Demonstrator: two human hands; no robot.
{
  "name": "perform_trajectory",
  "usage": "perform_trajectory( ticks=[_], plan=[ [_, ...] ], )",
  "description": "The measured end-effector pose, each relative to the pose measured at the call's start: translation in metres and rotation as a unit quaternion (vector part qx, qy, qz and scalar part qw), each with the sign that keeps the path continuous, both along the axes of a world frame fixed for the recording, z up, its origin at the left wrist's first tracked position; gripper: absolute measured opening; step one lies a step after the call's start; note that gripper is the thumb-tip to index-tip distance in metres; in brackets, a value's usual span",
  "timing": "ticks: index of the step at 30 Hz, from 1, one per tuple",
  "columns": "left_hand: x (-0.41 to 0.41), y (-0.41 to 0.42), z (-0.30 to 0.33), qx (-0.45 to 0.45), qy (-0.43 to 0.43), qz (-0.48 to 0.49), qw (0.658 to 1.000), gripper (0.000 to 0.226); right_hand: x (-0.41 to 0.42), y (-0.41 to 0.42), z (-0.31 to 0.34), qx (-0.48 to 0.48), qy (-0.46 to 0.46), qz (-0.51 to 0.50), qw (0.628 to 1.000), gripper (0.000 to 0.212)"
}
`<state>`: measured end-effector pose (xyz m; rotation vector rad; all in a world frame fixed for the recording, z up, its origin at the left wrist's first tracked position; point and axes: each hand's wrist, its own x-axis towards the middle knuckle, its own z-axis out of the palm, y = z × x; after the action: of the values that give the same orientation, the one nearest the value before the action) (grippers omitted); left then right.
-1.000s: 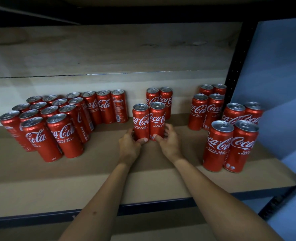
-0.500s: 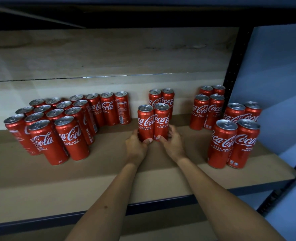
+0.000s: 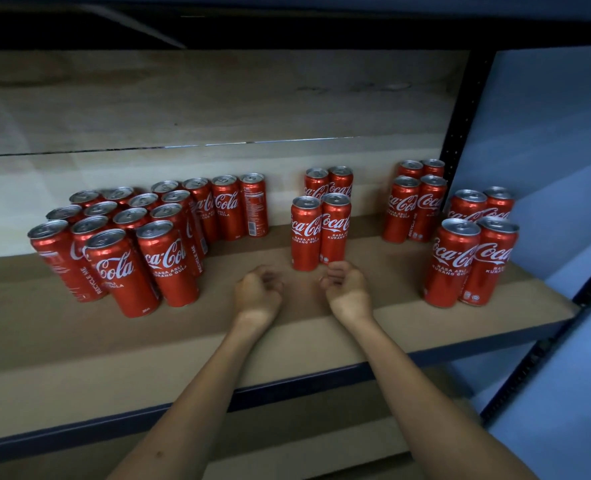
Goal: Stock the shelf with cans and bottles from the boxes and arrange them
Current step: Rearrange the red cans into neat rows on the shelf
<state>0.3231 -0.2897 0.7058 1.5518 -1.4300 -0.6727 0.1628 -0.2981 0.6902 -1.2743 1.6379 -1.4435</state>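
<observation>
Brown shelf [image 3: 356, 327] carries upright red cans. Left hand [image 3: 257, 292] and right hand [image 3: 347, 289] hover over it, fingers loosely curled, grasping nothing. Pair of cans [image 3: 320, 233] stands just beyond the fingertips, untouched; other can clusters stand to either side.

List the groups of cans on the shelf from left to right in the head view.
Big cluster of cans → middle block of four cans → four cans by the black upright → four cans at the right end of the shelf.
</observation>
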Motion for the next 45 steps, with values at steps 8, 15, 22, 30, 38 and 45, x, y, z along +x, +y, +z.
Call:
perform_trajectory(
  ticks=[8, 15, 22, 30, 38, 45],
  plan=[
    [0.102, 0.051, -0.001, -0.027, 0.047, -0.048, 0.997, 0.022, 0.093, 0.02, 0.004, -0.013, -0.017, 0.064, 0.998, 0.021],
    [0.185, 0.073, 0.004, -0.085, 0.073, 0.132, 0.985, 0.018, 0.183, 0.02, 0.012, 0.006, -0.047, 0.128, 0.991, 0.035],
    [0.207, 0.056, 0.002, -0.069, 0.138, 0.099, 0.983, 0.055, 0.214, 0.026, 0.025, 0.005, -0.056, 0.194, 0.979, 0.064],
    [0.207, 0.038, -0.001, -0.052, 0.154, 0.062, 0.985, 0.067, 0.222, 0.028, 0.026, 0.005, -0.038, 0.17, 0.985, 0.068],
    [0.198, 0.04, 0.011, -0.049, 0.158, 0.051, 0.985, 0.051, 0.219, 0.03, 0.031, 0.002, -0.041, 0.173, 0.984, 0.067],
    [0.162, 0.05, 0.019, -0.036, 0.182, 0.016, 0.982, 0.054, 0.174, 0.044, 0.03, -0.01, -0.055, 0.178, 0.982, 0.064]
  ],
)
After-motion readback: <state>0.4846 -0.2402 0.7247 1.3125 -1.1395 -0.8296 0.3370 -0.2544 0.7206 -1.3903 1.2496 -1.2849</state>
